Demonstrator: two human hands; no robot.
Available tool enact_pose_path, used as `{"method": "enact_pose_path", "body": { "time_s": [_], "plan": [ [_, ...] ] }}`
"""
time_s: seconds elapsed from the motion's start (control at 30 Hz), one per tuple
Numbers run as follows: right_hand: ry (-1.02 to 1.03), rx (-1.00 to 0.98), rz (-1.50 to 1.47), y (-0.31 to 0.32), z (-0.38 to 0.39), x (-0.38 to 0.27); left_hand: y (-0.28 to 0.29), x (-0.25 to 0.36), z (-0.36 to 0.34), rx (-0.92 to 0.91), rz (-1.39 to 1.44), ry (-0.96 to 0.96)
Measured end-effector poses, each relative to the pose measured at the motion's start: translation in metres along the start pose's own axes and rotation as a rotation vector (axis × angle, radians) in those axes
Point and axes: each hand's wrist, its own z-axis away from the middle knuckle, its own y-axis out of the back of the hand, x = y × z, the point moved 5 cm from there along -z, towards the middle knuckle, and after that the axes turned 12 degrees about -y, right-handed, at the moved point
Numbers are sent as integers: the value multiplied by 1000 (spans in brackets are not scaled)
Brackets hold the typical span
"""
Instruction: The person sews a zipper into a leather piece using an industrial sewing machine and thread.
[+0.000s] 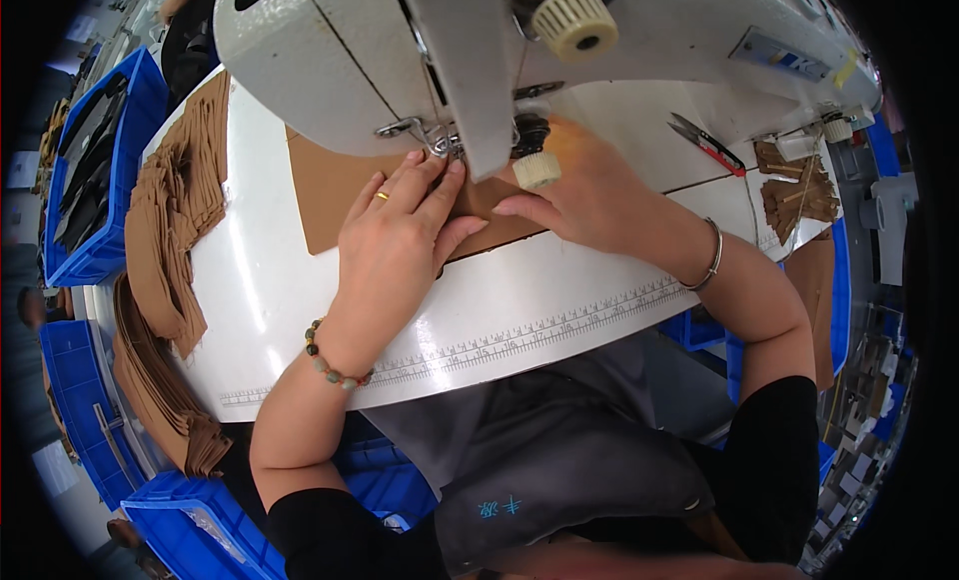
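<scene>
A flat brown panel [318, 205], fabric or leather-like, lies on the white table beneath the head of a sewing machine [320, 70]. My left hand [395, 220] rests flat on the panel with fingers stretched out, their tips close to the presser foot [443, 140]. It wears a ring and a beaded bracelet. On the other side of the machine head, my right hand [604, 195] touches the panel's right part. Its thumb points toward the left hand, while the machine and its cream knob [537, 170] hide the other fingers.
Stacked brown pieces [180, 200] lie at the table's left, more brown pieces [155, 390] hanging past its edge. Thread snips [707, 145] and small brown pieces [799, 195] are at the right. A printed ruler [539, 338] follows the front edge. Blue bins [150, 80] flank the table.
</scene>
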Motion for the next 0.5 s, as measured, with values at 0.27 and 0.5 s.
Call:
{"method": "enact_pose_path", "body": {
  "time_s": [0.27, 0.5],
  "plan": [
    [-342, 220, 527, 78, 55, 58, 11, 28, -4, 124, 44, -190],
    [-359, 173, 393, 72, 115, 42, -30, 59, -56, -164, -15, 47]
  ]
}}
